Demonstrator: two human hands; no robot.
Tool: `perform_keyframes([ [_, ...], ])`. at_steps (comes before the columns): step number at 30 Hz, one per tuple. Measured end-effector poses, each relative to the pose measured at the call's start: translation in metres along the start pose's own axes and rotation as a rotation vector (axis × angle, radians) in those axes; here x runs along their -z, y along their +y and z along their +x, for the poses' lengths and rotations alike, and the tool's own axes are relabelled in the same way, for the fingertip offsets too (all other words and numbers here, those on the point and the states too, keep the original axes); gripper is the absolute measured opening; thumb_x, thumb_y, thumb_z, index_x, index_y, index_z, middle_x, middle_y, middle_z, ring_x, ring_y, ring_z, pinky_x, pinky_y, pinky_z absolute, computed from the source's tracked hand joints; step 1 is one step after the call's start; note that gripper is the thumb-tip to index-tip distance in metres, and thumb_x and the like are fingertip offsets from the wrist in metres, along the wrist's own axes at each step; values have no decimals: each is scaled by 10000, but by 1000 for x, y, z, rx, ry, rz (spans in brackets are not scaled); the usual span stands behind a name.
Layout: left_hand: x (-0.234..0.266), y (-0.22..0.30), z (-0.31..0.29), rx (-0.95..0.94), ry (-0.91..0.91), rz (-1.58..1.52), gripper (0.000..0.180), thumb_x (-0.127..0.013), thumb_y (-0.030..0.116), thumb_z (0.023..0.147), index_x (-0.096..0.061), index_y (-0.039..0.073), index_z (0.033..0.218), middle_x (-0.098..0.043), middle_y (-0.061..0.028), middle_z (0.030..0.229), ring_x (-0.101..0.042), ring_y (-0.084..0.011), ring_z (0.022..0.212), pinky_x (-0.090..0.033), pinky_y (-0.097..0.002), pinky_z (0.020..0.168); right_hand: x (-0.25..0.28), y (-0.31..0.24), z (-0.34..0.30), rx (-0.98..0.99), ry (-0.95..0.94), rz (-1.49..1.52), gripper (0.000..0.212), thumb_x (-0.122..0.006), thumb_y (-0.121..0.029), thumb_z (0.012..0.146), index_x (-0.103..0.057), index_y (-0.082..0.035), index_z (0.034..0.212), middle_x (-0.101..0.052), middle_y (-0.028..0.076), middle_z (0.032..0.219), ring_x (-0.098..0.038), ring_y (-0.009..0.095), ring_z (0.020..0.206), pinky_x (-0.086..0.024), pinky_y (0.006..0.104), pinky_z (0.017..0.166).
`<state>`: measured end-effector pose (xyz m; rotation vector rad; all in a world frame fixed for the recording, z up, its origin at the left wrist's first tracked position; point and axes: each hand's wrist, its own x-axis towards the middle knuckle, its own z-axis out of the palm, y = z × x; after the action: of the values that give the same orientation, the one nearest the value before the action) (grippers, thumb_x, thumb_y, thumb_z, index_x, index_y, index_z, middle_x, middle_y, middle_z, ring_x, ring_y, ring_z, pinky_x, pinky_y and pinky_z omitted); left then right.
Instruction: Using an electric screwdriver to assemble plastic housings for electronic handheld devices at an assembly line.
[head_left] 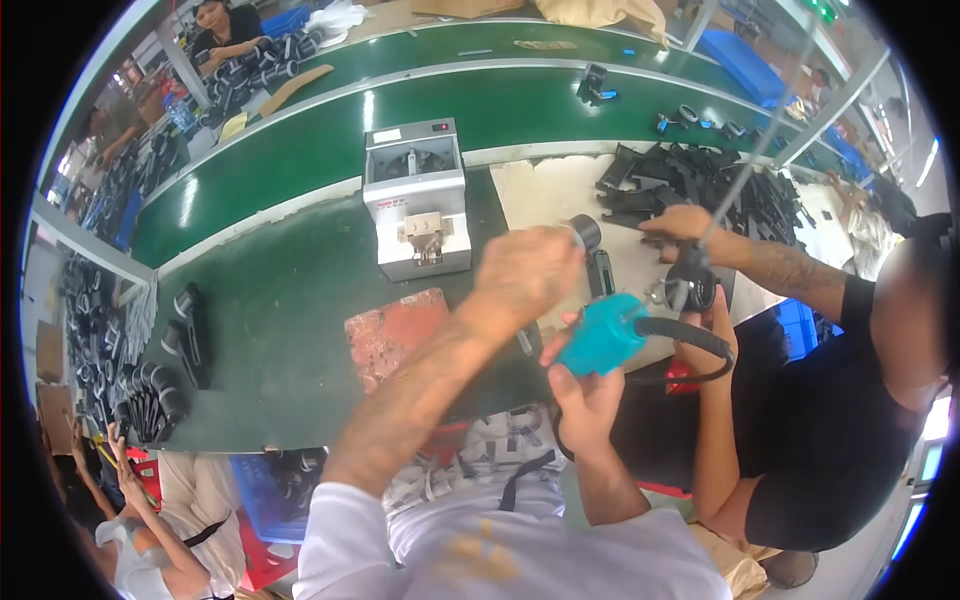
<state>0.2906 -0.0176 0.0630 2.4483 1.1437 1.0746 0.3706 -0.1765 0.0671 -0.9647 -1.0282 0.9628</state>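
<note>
My left hand (527, 277), blurred, is closed at the round end of a black ring-ended handle (600, 270); its grip is partly hidden. Lower and to the right, my right hand (588, 400) holds a teal block-like thing (604, 337). A thick black cable curves from its right side. The kind of thing it is cannot be made out. Close by on the right, a co-worker's hands (690, 224) hold a black round part (690, 288). A worn reddish square plate (397, 335) lies on the green table left of my hands.
A grey metal machine (418, 200) stands at the table's back. Black parts are piled on cardboard (540, 190) at right; more ring-ended handles (150, 395) lie at left. A green conveyor (300, 135) runs behind. Another person sits at lower left beside a blue crate (262, 500).
</note>
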Motion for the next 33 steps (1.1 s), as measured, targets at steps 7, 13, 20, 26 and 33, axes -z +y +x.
perform_keyframes([
  [7, -157, -22, 7, 18, -151, 416, 272, -550, 355, 900, -616, 103, 977, -635, -88, 943, -607, -251, 929, -378, -433, 770, 7, -15, -14, 12, 73, -66, 541, -660, -145, 888, -460, 39, 1356, -604, 83, 944, -550, 138, 856, -424, 283, 788],
  [13, -3, 11, -26, -28, -50, 104, 321, -732, 270, 834, -627, 59, 1052, -613, -93, 946, -616, -293, 879, -483, -424, 777, 30, -9, -11, 97, 64, -153, 594, -659, -255, 935, -433, 46, 1395, -603, 112, 1031, -546, 133, 819, -437, 277, 738],
  [20, 95, -12, -120, -5, -40, 154, 307, -753, 234, 842, -647, 80, 1086, -595, -81, 953, -613, -284, 898, -488, -403, 803, 10, -7, 18, 114, -52, -120, 574, -614, -337, 978, -465, 82, 1342, -602, 203, 1194, -629, 228, 929, -504, 391, 858],
  [26, 103, -29, -153, 67, -5, 160, 267, -752, 274, 861, -674, 93, 1042, -613, -66, 928, -622, -266, 901, -490, -392, 810, -32, 1, 52, 72, -157, 175, 635, -606, -429, 984, -465, 103, 1301, -574, 129, 912, -560, 218, 741, -485, 372, 747],
  [33, 106, -55, -148, 147, 1, -15, 243, -711, 298, 908, -697, 93, 1038, -663, -84, 1006, -626, -329, 954, -501, -443, 879, -98, 6, 103, 175, -186, 224, 539, -641, -528, 958, -536, 0, 994, -522, 72, 723, -529, 191, 642, -459, 343, 595],
])
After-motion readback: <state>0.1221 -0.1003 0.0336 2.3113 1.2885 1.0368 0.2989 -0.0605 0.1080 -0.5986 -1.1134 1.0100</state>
